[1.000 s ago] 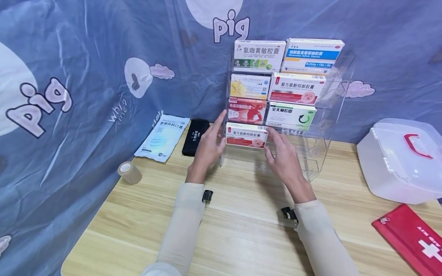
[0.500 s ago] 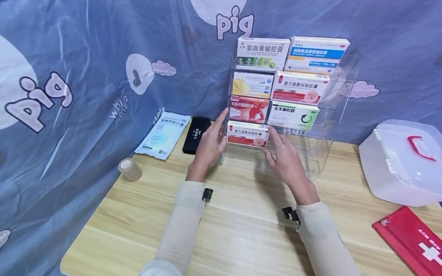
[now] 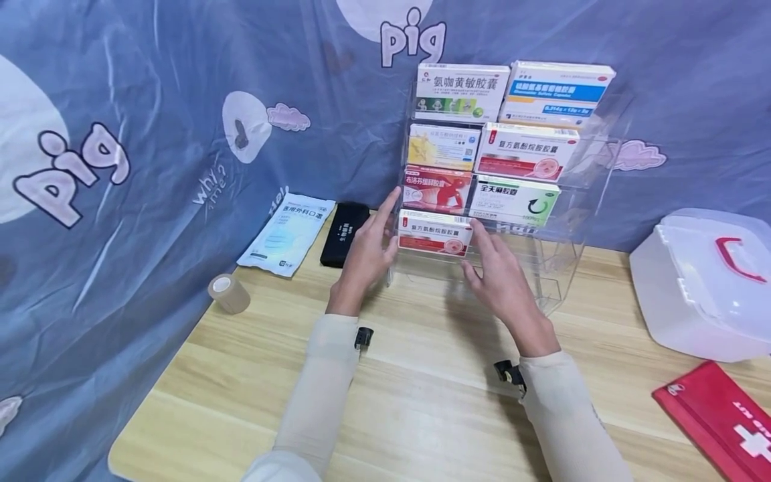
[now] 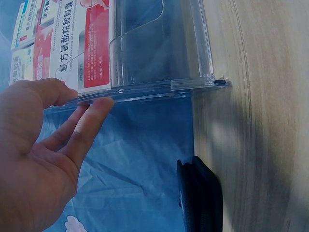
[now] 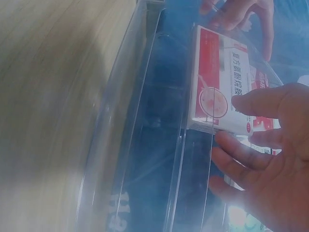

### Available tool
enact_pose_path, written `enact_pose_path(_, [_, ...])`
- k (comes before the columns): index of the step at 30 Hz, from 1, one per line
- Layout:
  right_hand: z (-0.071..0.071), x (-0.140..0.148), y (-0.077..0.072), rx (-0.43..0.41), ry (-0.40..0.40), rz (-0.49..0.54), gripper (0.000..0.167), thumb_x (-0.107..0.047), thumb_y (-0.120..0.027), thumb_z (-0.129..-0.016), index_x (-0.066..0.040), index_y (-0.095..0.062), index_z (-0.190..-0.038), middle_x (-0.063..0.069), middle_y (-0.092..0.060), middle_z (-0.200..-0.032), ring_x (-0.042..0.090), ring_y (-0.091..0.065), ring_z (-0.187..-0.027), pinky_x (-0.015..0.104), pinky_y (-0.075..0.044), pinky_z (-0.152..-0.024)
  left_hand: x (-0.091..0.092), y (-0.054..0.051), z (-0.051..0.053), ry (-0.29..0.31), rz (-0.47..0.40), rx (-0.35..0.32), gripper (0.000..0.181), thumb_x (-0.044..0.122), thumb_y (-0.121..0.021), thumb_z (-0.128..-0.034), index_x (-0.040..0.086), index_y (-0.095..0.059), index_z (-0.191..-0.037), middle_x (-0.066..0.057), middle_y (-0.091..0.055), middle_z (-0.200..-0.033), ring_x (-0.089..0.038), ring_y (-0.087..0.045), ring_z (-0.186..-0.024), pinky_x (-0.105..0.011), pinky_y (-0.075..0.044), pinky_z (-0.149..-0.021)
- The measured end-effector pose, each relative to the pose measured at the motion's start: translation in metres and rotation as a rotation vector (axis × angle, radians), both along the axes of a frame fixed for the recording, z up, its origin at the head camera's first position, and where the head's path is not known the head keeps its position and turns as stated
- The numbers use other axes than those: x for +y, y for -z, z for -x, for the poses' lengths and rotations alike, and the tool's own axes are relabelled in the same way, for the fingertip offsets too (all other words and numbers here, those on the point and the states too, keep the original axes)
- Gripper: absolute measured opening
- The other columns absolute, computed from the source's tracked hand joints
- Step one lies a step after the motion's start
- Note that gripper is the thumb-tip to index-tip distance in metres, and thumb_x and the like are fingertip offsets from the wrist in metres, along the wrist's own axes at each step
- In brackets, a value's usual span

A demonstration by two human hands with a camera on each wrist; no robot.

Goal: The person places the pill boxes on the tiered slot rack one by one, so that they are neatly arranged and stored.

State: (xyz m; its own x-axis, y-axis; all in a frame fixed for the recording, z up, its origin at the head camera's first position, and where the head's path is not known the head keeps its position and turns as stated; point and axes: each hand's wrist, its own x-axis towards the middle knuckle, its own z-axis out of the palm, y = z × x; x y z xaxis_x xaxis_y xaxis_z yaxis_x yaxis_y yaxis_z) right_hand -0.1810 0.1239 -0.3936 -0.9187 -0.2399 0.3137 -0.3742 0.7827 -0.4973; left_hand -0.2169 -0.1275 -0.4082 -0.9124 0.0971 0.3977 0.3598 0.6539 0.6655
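A clear acrylic rack (image 3: pixel 557 268) holds several medicine boxes in tiers. The lowest box, white and red (image 3: pixel 436 233), sits at the left of its tier; its printed face shows in both wrist views. My left hand (image 3: pixel 366 258) is at the rack's left side; in the left wrist view its thumb and fingertips (image 4: pixel 103 103) touch the clear side edge. My right hand (image 3: pixel 502 278) is at the box's right end. In the right wrist view its thumb (image 5: pixel 258 103) overlaps the box face, and the other fingers lie loosely extended by the end. Neither hand is curled round the box.
On the left are a tan bandage roll (image 3: pixel 229 294), a mask packet (image 3: pixel 286 234) and a black pouch (image 3: pixel 344 234). A white lidded case (image 3: pixel 701 288) and a red first aid pouch (image 3: pixel 713 412) lie on the right. A blue curtain (image 3: pixel 162 201) hangs behind.
The head view has shifted slightly, so the whole scene sits a little differently. Both hands keep the same places at the rack and the lowest box.
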Motion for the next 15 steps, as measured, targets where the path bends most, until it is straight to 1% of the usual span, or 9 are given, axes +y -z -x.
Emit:
enact_pose_path(2, [0.0,0.0,0.001,0.003,-0.001,-0.004,0.079,-0.006,-0.071,-0.1,-0.008,-0.031,-0.169,0.03,-0.061,-0.138,0.051,-0.06,-0.128,0.067,-0.051,-0.109,-0.001,0.001,-0.001,-0.004,0.002,-0.005,0.1,-0.007,-0.067,-0.0982,0.041,-0.02,-0.172,-0.011,-0.066,-0.132,-0.025,-0.067,-0.111,-0.039,-0.061,-0.1])
enact_pose_path(4, [-0.001,0.0,0.001,-0.008,0.0,-0.007,0.08,-0.007,-0.071,-0.1,-0.009,-0.03,-0.169,0.03,-0.06,-0.139,0.051,-0.059,-0.129,0.068,-0.051,-0.109,-0.001,0.002,-0.001,0.001,-0.008,-0.005,0.101,-0.007,-0.067,-0.098,0.041,-0.02,-0.172,-0.011,-0.066,-0.133,-0.025,-0.068,-0.111,-0.041,-0.061,-0.101])
enact_pose_path(7, [-0.003,0.002,-0.003,-0.048,0.006,-0.015,0.082,-0.009,-0.07,-0.101,-0.013,-0.027,-0.171,0.03,-0.058,-0.144,0.052,-0.057,-0.132,0.07,-0.049,-0.11,-0.001,0.002,-0.002,0.01,-0.024,-0.002,0.101,-0.008,-0.067,-0.0978,0.042,-0.02,-0.172,-0.012,-0.066,-0.132,-0.027,-0.067,-0.111,-0.046,-0.061,-0.101])
enact_pose_path(9, [-0.004,0.004,-0.008,-0.079,0.011,-0.026,0.085,-0.012,-0.07,-0.102,-0.017,-0.023,-0.173,0.031,-0.056,-0.148,0.054,-0.054,-0.137,0.073,-0.047,-0.112,-0.002,0.002,-0.002,0.013,-0.03,-0.001,0.101,-0.008,-0.067,-0.0978,0.042,-0.02,-0.172,-0.012,-0.066,-0.131,-0.027,-0.067,-0.111,-0.048,-0.061,-0.101])
enact_pose_path(11, [-0.005,0.007,-0.014,-0.089,0.014,-0.026,0.086,-0.012,-0.07,-0.102,-0.019,-0.021,-0.173,0.031,-0.056,-0.151,0.055,-0.051,-0.139,0.076,-0.044,-0.113,-0.002,0.001,-0.001,0.013,-0.03,0.002,0.1,-0.008,-0.067,-0.0977,0.041,-0.021,-0.172,-0.012,-0.066,-0.132,-0.027,-0.067,-0.111,-0.047,-0.062,-0.101])
enact_pose_path(13, [-0.008,0.012,-0.021,-0.082,0.021,-0.017,0.086,-0.012,-0.07,-0.102,-0.018,-0.022,-0.173,0.031,-0.056,-0.151,0.055,-0.049,-0.141,0.077,-0.041,-0.114,-0.002,0.0,-0.001,0.013,-0.028,0.005,0.1,-0.007,-0.067,-0.0978,0.041,-0.021,-0.172,-0.012,-0.066,-0.132,-0.026,-0.068,-0.111,-0.044,-0.062,-0.101])
enact_pose_path(15, [-0.01,0.017,-0.028,-0.056,0.023,-0.003,0.083,-0.012,-0.071,-0.101,-0.014,-0.027,-0.171,0.031,-0.056,-0.15,0.054,-0.049,-0.141,0.077,-0.04,-0.114,-0.003,-0.001,-0.001,0.011,-0.027,0.008,0.099,-0.007,-0.068,-0.0978,0.04,-0.022,-0.172,-0.012,-0.067,-0.133,-0.026,-0.068,-0.112,-0.043,-0.061,-0.101])
